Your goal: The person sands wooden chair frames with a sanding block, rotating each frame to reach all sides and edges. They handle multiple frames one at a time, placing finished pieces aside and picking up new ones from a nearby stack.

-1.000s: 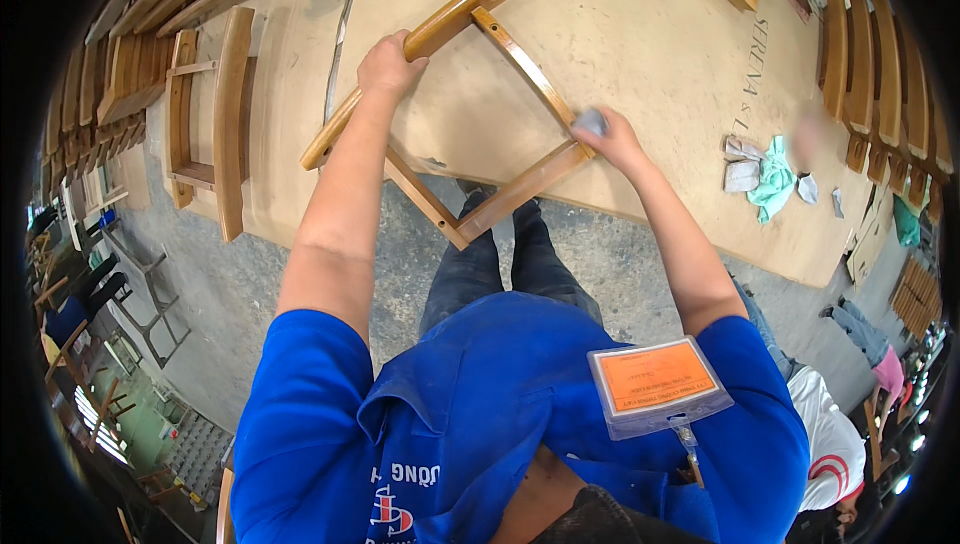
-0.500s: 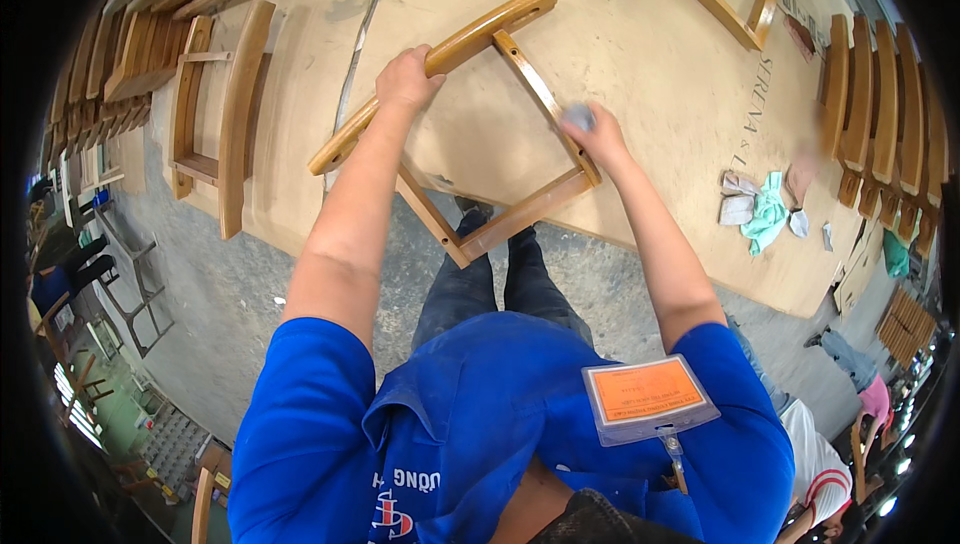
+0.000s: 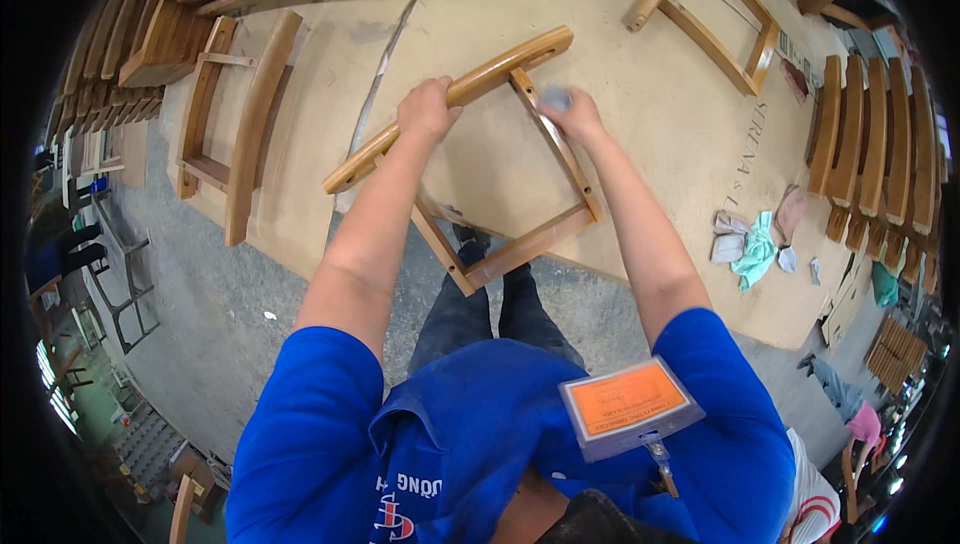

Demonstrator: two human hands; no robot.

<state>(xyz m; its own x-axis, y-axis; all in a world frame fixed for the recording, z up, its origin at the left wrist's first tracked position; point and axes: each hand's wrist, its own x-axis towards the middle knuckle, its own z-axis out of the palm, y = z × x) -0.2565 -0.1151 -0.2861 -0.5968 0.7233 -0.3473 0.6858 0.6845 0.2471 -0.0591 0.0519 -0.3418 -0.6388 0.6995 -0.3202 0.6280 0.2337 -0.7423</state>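
Observation:
A varnished wooden chair-part frame (image 3: 512, 58), four-sided with one longer curved rail, lies tilted on the cardboard-covered table, its lowest corner jutting past the near edge. My left hand (image 3: 428, 110) is wrapped round the middle of that curved rail and holds it. My right hand (image 3: 578, 116) is closed on a small grey pad (image 3: 555, 100), which looks like a piece of sandpaper. The pad rests against the right side bar (image 3: 566, 152), near where the bar meets the curved rail. Fingers partly hide the pad, and it is slightly blurred.
A similar frame (image 3: 258, 124) lies at left, another (image 3: 742, 24) at far right. Curved wooden parts stand stacked at far left (image 3: 165, 39) and right (image 3: 868, 134). Rags (image 3: 757, 252) and grey scraps lie on the cardboard (image 3: 660, 184) at right. Another person (image 3: 835, 394) is at lower right.
My right hand has slid the grey pad up the right side bar, from near its lower end toward the curved rail. My left hand keeps its hold; the view has shifted slightly.

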